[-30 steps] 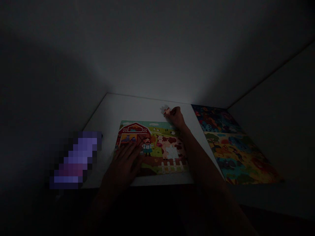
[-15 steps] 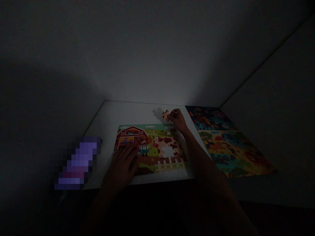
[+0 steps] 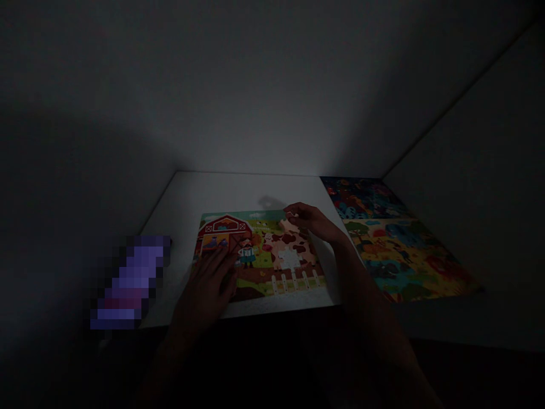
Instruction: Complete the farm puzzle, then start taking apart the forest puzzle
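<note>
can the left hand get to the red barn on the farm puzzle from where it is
Probably yes. The left hand lies flat on the farm puzzle, fingertips just below the red barn, with nothing between them. The right hand is over the far right corner, clear of it.

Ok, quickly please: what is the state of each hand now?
Left hand: open, flat on the farm puzzle.
Right hand: closed, pinching a puzzle piece over the puzzle's top right corner.
</note>
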`<state>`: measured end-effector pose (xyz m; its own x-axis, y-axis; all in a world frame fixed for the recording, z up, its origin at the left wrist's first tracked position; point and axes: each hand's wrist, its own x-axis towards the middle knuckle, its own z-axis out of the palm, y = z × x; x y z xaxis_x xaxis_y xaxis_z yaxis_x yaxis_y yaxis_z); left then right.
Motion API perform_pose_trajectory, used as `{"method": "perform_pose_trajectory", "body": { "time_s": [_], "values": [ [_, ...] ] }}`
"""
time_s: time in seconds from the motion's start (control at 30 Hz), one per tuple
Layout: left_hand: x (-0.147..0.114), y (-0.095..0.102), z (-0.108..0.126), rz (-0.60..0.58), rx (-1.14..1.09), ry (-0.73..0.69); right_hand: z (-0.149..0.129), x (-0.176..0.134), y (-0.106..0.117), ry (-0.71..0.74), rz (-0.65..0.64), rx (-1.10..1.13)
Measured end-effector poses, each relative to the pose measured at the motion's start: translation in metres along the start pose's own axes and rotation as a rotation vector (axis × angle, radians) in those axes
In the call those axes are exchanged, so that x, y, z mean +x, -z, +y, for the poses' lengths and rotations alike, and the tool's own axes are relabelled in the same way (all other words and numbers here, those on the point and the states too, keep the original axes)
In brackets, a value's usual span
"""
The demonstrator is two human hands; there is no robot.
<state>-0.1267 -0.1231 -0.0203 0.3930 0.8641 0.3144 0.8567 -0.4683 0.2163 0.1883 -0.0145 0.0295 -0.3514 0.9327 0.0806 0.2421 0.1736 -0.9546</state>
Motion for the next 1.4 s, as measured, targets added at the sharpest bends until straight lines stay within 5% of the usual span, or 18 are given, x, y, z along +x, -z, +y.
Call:
{"method": "perform_pose_trajectory", "body": {
  "time_s": [0.9,1.4],
  "values": [
    [0.004,0.004,0.001,-0.008,-0.037,0.002,-0.001,-0.003,-0.007,-0.103,-0.446,-0.131],
    [0.004,0.003,0.001,0.011,-0.047,-0.027,-0.005,-0.005,-0.007,-0.120,-0.455,-0.227]
  ]
}}
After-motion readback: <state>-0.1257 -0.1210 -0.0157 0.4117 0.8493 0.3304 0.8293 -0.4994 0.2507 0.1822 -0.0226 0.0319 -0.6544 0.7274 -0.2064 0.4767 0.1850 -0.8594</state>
